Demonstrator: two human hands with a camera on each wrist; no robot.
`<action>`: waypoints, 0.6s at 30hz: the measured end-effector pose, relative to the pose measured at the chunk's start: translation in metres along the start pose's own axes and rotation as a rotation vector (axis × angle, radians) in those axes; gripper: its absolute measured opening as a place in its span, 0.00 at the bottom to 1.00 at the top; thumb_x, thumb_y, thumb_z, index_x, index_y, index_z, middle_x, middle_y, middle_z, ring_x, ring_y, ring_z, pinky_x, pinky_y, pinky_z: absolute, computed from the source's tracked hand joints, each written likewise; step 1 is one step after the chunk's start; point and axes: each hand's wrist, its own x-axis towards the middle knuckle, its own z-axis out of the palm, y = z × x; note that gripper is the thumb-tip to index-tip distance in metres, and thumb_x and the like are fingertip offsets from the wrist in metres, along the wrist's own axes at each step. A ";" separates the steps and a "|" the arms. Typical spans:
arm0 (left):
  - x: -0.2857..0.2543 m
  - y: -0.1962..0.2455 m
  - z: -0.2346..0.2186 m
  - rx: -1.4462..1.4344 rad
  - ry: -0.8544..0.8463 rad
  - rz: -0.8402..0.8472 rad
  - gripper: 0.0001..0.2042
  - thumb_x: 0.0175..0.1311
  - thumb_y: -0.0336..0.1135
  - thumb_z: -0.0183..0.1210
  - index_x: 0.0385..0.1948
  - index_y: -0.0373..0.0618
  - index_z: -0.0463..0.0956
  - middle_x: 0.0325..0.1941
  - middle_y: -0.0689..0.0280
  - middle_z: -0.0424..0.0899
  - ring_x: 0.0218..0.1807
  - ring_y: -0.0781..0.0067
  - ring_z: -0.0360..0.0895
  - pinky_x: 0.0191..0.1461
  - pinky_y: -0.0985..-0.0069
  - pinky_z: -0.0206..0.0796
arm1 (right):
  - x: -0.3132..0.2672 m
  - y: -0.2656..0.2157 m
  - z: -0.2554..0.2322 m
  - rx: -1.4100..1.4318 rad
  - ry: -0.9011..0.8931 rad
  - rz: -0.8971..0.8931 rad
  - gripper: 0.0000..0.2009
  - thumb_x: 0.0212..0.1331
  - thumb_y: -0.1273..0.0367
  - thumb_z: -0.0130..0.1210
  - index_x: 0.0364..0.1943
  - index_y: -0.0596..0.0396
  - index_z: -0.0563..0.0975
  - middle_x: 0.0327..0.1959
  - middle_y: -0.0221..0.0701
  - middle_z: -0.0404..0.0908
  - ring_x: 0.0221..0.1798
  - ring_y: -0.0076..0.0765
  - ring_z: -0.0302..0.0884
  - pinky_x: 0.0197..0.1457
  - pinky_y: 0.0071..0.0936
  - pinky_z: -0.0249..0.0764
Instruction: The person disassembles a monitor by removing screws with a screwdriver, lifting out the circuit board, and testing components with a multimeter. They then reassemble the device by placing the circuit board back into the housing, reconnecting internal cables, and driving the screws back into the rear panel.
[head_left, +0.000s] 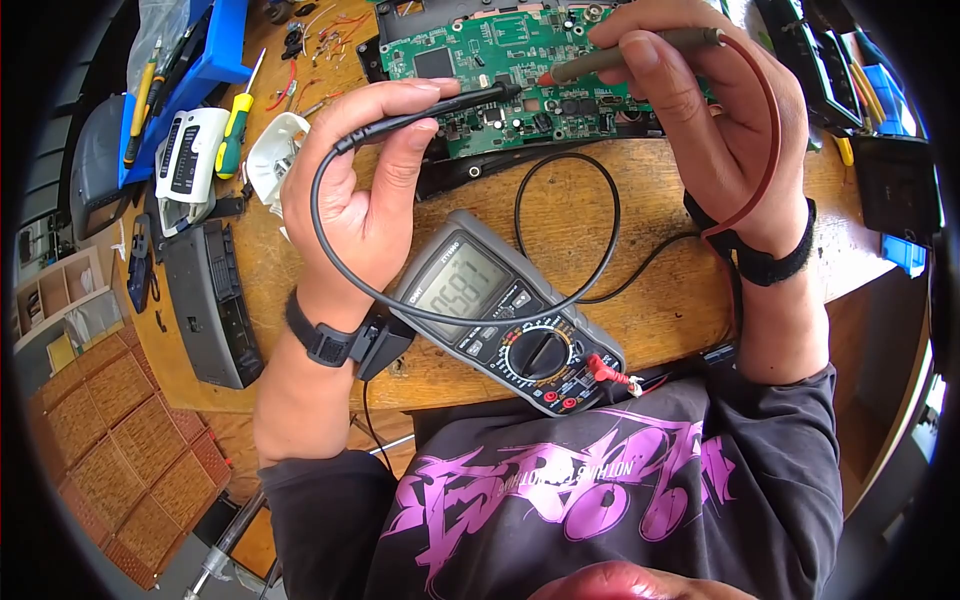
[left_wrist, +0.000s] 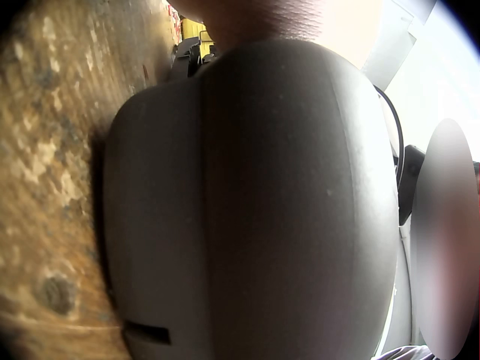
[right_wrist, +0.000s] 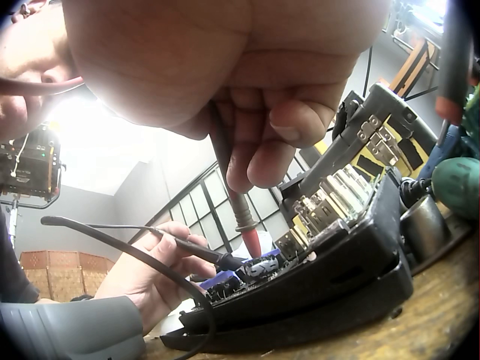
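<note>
In the head view, a green circuit board (head_left: 435, 62) lies in a black housing at the table's far side. My left hand (head_left: 350, 205) pinches a black test probe (head_left: 455, 104) between thumb and fingers, its tip over the board. My right hand (head_left: 745, 130) grips a grey test probe (head_left: 600, 62) with a red tip, pointed at the board close by the black one. Below the hands lies a multimeter (head_left: 540, 352), lit digits on its display (head_left: 465, 285). The right wrist view shows the red tip (right_wrist: 251, 241) down among the board's parts. Grey casing (left_wrist: 277, 202) fills the left wrist view.
The black lead (head_left: 618, 205) loops over the multimeter; a red plug (head_left: 602, 368) sits at its lower end. At left are a yellow-green screwdriver (head_left: 236, 130), a white handheld device (head_left: 190, 155), a black plastic case (head_left: 212, 305) and a blue bin (head_left: 222, 45). Wire scraps (head_left: 335, 45) lie behind.
</note>
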 end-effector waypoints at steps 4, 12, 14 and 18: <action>0.000 -0.001 0.000 -0.012 0.002 0.001 0.09 0.80 0.23 0.67 0.56 0.37 0.85 0.55 0.54 0.96 0.58 0.65 0.92 0.66 0.70 0.81 | 0.001 -0.002 0.000 -0.017 -0.019 -0.010 0.06 0.79 0.73 0.64 0.49 0.63 0.86 0.33 0.38 0.91 0.33 0.33 0.90 0.38 0.28 0.82; 0.000 0.001 0.000 -0.005 -0.007 -0.005 0.09 0.80 0.23 0.67 0.56 0.37 0.85 0.55 0.54 0.95 0.59 0.64 0.92 0.67 0.70 0.81 | 0.000 -0.001 -0.001 -0.009 -0.010 0.015 0.07 0.79 0.72 0.65 0.49 0.63 0.86 0.34 0.38 0.91 0.33 0.33 0.90 0.38 0.28 0.82; 0.000 0.001 0.000 -0.005 -0.007 -0.007 0.09 0.80 0.23 0.67 0.56 0.37 0.85 0.55 0.54 0.95 0.59 0.64 0.92 0.67 0.70 0.81 | 0.000 -0.002 0.001 -0.038 -0.024 0.001 0.07 0.79 0.71 0.65 0.49 0.63 0.86 0.34 0.38 0.91 0.33 0.33 0.90 0.38 0.28 0.82; -0.001 0.000 0.000 -0.018 -0.002 -0.015 0.09 0.80 0.23 0.67 0.57 0.37 0.84 0.56 0.54 0.95 0.59 0.64 0.92 0.67 0.70 0.80 | 0.005 -0.014 0.000 0.024 0.005 0.012 0.07 0.79 0.72 0.65 0.49 0.63 0.86 0.34 0.38 0.91 0.32 0.33 0.90 0.38 0.28 0.82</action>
